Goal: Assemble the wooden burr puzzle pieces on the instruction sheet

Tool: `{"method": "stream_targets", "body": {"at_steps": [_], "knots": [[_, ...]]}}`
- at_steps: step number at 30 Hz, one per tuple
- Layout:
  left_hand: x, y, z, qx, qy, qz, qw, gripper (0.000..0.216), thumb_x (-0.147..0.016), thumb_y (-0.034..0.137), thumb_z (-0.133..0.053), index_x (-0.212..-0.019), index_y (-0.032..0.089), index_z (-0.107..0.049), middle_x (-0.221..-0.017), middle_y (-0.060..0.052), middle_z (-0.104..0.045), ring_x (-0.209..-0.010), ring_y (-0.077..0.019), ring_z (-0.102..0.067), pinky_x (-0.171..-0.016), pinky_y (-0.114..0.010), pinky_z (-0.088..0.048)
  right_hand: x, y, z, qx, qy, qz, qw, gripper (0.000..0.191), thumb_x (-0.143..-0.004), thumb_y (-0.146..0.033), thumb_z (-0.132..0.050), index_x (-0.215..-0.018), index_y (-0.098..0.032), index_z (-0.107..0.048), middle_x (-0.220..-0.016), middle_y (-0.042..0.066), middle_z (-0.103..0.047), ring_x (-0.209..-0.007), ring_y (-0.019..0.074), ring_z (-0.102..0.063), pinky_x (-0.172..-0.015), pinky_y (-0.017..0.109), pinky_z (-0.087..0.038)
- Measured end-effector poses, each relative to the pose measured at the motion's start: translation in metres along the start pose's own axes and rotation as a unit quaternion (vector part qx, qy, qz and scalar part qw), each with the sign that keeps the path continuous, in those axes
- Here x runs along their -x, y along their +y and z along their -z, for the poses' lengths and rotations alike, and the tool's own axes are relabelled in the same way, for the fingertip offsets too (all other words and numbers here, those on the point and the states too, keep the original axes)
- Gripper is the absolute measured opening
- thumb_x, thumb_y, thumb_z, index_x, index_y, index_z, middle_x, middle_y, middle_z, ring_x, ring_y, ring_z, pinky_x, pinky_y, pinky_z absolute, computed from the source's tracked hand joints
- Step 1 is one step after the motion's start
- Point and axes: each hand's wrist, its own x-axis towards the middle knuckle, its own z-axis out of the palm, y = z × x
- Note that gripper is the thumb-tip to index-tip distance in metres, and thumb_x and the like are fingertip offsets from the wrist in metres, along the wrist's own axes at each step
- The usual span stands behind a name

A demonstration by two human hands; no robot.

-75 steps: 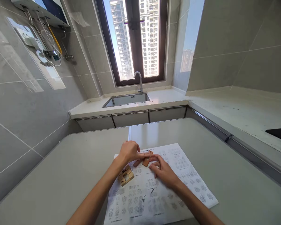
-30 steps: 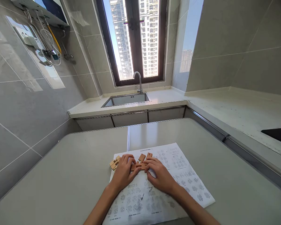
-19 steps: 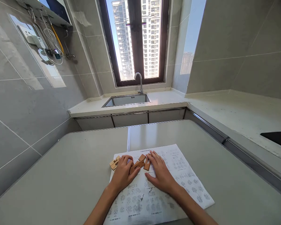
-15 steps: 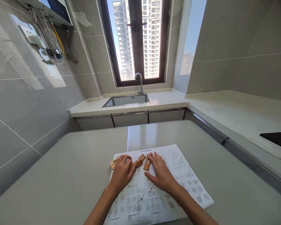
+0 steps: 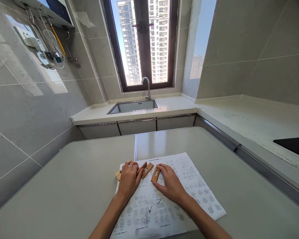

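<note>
My left hand (image 5: 128,178) is closed around a slim wooden puzzle piece (image 5: 143,166), which slants up between thumb and fingers. Just beyond its thumb, a second wooden piece (image 5: 148,170) with a notch or slot rests on the printed sheet (image 5: 186,186). Several lighter wooden pieces (image 5: 118,174) stick out on the far left of that hand, partly hidden by it. My right hand (image 5: 171,183) has its fingertips at the upper end and its thumb at the lower end of a wooden piece with an oblong slot (image 5: 155,175), gripping it over the paper.
The sheet, covered in small line drawings, lies on a pale table (image 5: 89,176) with a seam (image 5: 136,146). Past the table are a counter (image 5: 174,103), a sink (image 5: 134,106) and a faucet (image 5: 149,87). A black panel (image 5: 294,146) sits on the right counter.
My left hand has lifted and tilted a slim piece away from the notched one, which now shows more. My right thumb has closed onto the slotted piece. The view has shifted slightly.
</note>
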Motion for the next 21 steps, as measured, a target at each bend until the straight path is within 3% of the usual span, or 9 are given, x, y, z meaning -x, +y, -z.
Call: {"method": "stream_targets", "body": {"at_steps": [3, 6, 10, 15, 19, 21], "knots": [[0.003, 0.006, 0.002, 0.063, -0.053, -0.044, 0.996, 0.020, -0.103, 0.034, -0.052, -0.090, 0.024, -0.063, -0.107, -0.008, -0.068, -0.111, -0.0302, -0.059, -0.095, -0.047, -0.050, -0.002, 0.003, 0.003, 0.003, 0.043, -0.043, 0.998, 0.048, -0.081, -0.028, -0.074, -0.125, -0.022, -0.058, -0.131, 0.014, -0.061, -0.126, 0.0341, -0.056, -0.110, 0.051, -0.046], [0.005, 0.011, 0.004, 0.112, -0.074, -0.044, 0.990, 0.020, -0.103, 0.032, -0.053, -0.088, 0.023, -0.062, -0.106, -0.007, -0.068, -0.109, -0.0281, -0.059, -0.094, -0.045, -0.051, -0.007, 0.007, 0.009, -0.017, 0.088, -0.090, 0.992, 0.037, -0.081, -0.029, -0.072, -0.115, -0.022, -0.060, -0.122, 0.013, -0.064, -0.120, 0.0336, -0.059, -0.107, 0.051, -0.048], [0.005, 0.015, 0.001, 0.152, -0.084, -0.031, 0.984, 0.022, -0.105, 0.031, -0.051, -0.088, 0.022, -0.062, -0.108, -0.008, -0.067, -0.108, -0.0266, -0.059, -0.093, -0.043, -0.051, -0.013, 0.013, 0.015, -0.125, 0.126, -0.164, 0.970, 0.037, -0.083, -0.042, -0.073, -0.113, -0.023, -0.060, -0.121, 0.011, -0.067, -0.119, 0.0326, -0.062, -0.106, 0.050, -0.050], [0.007, 0.014, -0.006, 0.158, -0.088, -0.025, 0.983, 0.021, -0.107, 0.029, -0.045, -0.103, 0.022, -0.064, -0.115, -0.009, -0.065, -0.107, -0.0258, -0.060, -0.094, -0.042, -0.050, -0.013, 0.007, 0.012, -0.283, 0.084, -0.177, 0.939, 0.045, -0.082, -0.049, -0.078, -0.115, -0.024, -0.059, -0.124, 0.010, -0.070, -0.119, 0.0311, -0.067, -0.106, 0.048, -0.053], [0.009, 0.015, -0.005, 0.162, -0.073, -0.020, 0.984, 0.018, -0.105, 0.026, -0.049, -0.117, 0.022, -0.061, -0.117, -0.009, -0.064, -0.109, -0.0266, -0.060, -0.096, -0.043, -0.050, -0.010, -0.002, 0.008, -0.323, 0.042, -0.143, 0.935, 0.045, -0.080, -0.044, -0.082, -0.113, -0.024, -0.060, -0.122, 0.010, -0.071, -0.116, 0.0304, -0.069, -0.103, 0.047, -0.056], [0.010, 0.018, -0.002, 0.160, -0.070, -0.024, 0.984, 0.015, -0.103, 0.026, -0.052, -0.114, 0.022, -0.061, -0.118, -0.010, -0.063, -0.109, -0.0265, -0.059, -0.095, -0.043, -0.050, -0.009, -0.006, 0.009, -0.341, 0.026, -0.145, 0.929, 0.046, -0.079, -0.044, -0.083, -0.113, -0.024, -0.060, -0.121, 0.010, -0.071, -0.112, 0.0302, -0.071, -0.100, 0.047, -0.058]]}}
